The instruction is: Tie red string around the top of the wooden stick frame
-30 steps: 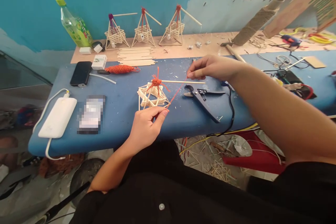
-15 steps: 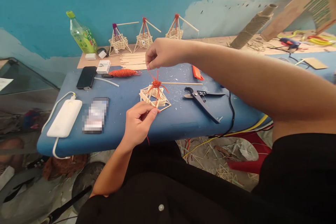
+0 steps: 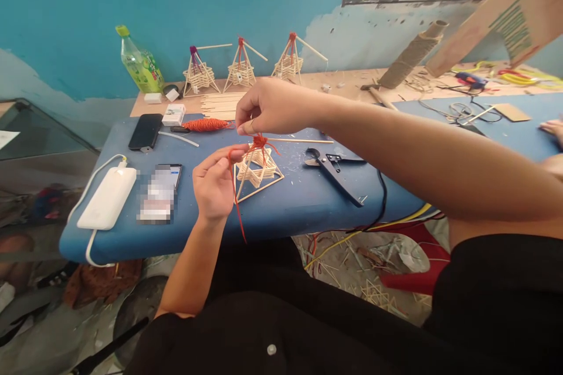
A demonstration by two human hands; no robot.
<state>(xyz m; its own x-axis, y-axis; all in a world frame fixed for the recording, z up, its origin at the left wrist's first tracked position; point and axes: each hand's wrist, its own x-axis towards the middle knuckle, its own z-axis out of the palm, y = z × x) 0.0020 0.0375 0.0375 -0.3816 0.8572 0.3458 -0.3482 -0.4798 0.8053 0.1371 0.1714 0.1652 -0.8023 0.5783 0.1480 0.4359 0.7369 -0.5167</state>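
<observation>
A stick model (image 3: 259, 184) made of thin wooden sticks stands on the blue table, its peak wrapped in orange-red cord (image 3: 260, 142). One longer stick (image 3: 303, 141) juts to the right from the peak. At the left of the peak, my left hand (image 3: 216, 179) pinches the orange cord (image 3: 238, 217), whose loose tail hangs down past the table's front edge. Just above the knot, my right hand (image 3: 266, 106) has thumb and fingers closed on a short piece of the same cord, partly hidden by the fingers.
Pruning shears (image 3: 332, 173) lie right of the model. An orange cord bundle (image 3: 206, 125), sticks (image 3: 220, 105), a phone (image 3: 162, 193) and a white power bank (image 3: 108, 196) lie leftward. Finished-looking stick models (image 3: 240, 70) stand behind. Another person's hand (image 3: 552, 128) rests at far right.
My left hand has moved up and left from the model's base to its peak, drawing cord along. My right hand has come lower, closer to the knot. A person's hand appears at right.
</observation>
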